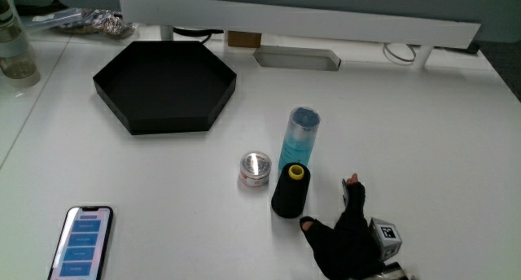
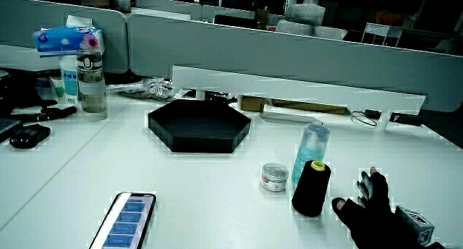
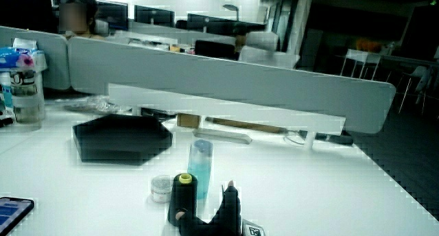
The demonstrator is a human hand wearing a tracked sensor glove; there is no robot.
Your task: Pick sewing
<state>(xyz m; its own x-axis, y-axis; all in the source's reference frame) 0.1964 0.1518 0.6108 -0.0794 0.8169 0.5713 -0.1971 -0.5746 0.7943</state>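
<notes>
The black thread spool (image 1: pixel 290 190) is stood upright on the white table (image 1: pixel 407 125), just beside the blue bottle (image 1: pixel 299 137) and near the small silver tin (image 1: pixel 255 168). The hand (image 1: pixel 346 235) is seen beside the spool, nearer the person, fingers spread, nothing gripped. A black hexagonal tray (image 1: pixel 163 85) and a phone (image 1: pixel 81 241) are placed well apart.

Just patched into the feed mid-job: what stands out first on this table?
The black thread spool stands upright beside the blue bottle, with the hand open beside the spool, nearer to the person. A small silver tin sits beside the spool. The empty black hexagonal tray lies farther from the person, and a lit phone lies at the table's near edge.
</notes>
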